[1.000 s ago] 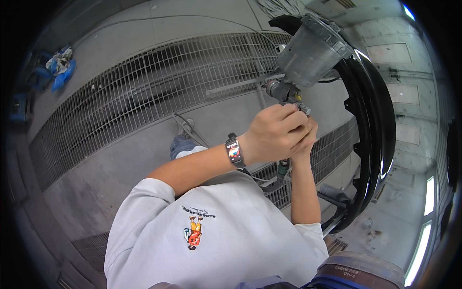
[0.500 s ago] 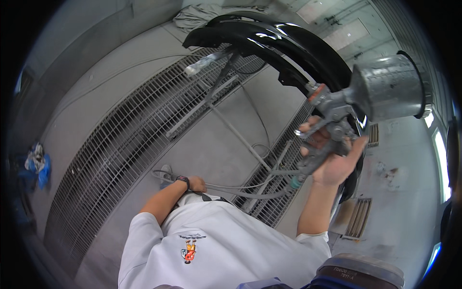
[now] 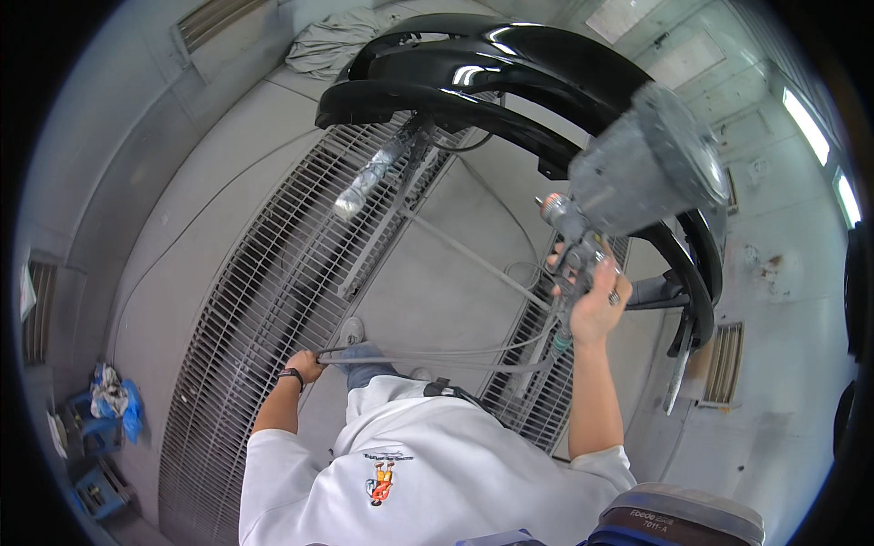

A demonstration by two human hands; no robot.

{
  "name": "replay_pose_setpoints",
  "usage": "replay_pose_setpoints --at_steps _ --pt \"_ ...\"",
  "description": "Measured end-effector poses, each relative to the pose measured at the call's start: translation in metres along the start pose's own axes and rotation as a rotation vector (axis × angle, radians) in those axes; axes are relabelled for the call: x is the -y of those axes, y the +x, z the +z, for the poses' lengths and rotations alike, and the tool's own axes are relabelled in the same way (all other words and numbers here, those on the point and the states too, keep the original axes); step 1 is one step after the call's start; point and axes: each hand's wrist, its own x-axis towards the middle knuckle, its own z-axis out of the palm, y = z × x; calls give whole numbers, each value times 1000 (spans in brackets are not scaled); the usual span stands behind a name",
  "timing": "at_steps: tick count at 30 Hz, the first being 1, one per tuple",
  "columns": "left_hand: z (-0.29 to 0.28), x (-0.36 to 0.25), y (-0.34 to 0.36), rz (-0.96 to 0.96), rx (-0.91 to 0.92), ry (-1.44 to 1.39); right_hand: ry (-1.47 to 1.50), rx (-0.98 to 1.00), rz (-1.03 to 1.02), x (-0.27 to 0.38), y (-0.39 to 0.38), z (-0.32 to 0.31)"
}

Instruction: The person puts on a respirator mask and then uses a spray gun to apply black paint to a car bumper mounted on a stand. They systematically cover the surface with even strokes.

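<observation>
My right hand (image 3: 596,305) is wrapped round the grip of a spray gun (image 3: 575,238), whose large grey metal cup (image 3: 637,164) tilts up to the right. The gun's nozzle points toward a glossy black car bumper (image 3: 537,68) that arches across the far side. A grey air hose (image 3: 437,364) runs from the fitting under the gun's handle leftward to my left hand (image 3: 305,366). That hand is closed round a loop of the hose, low at the left. The cup hides part of the bumper's right half.
A metal stand (image 3: 478,255) with a plastic-wrapped arm (image 3: 362,187) carries the bumper. Floor grating (image 3: 246,337) runs beneath it. Crumpled grey sheeting (image 3: 332,44) lies at the back. Blue stools (image 3: 100,487) and a blue bag (image 3: 132,414) are at the left. A respirator canister (image 3: 678,514) shows below.
The spray gun has shifted left and slightly lower in view, its cup tilting further upward. My left hand has moved out leftward from my waist with the hose. The view has turned.
</observation>
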Motion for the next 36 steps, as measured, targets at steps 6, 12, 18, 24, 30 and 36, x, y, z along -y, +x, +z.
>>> replay_pose_setpoints --at_steps 6,12,18,24,30,36 --pt "-46 44 15 14 50 -81 -148 42 111 -8 49 100" --pt "-69 92 32 -42 80 -183 -147 31 221 -24 86 181" --pt "-62 117 47 -24 86 -146 -356 116 24 -54 106 211" --pt "-70 111 54 -5 145 -150 -341 -22 91 -62 98 191" --pt "-81 98 81 63 172 -23 -165 -210 175 -47 81 144" --pt "-86 59 106 114 179 96 -168 -332 159 -39 62 70"
